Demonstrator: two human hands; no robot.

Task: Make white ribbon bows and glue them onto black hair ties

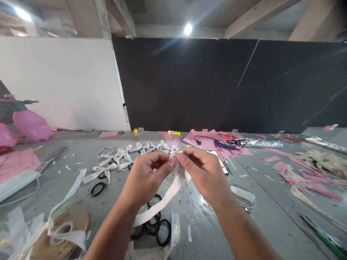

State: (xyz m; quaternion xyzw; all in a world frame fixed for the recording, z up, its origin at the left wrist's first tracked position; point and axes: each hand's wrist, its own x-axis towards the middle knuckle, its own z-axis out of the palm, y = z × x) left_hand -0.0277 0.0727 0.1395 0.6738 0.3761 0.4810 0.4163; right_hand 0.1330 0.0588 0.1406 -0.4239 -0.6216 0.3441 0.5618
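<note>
Both my hands meet at the middle, above the grey table. My left hand (145, 178) pinches a white ribbon (169, 193) between thumb and forefinger. From the other side, my right hand (208, 173) pinches the same ribbon at its gathered part, where a small gold print shows. One long tail of it hangs down to the left. Beneath lie several black hair ties (164, 233) and a printed strip of white ribbon (175, 229). Finished-looking white bows (119, 159), some with black hair ties, are spread behind my left hand.
A cardboard ribbon spool (81, 216) lies front left, with pink spray bottles (34, 124) farther back. Behind my right hand are a phone (221, 167), pink paper (195, 137) and a blue corded tool (224, 144). A green-handled tool (328, 242) lies front right. Black panels (189, 86) stand behind.
</note>
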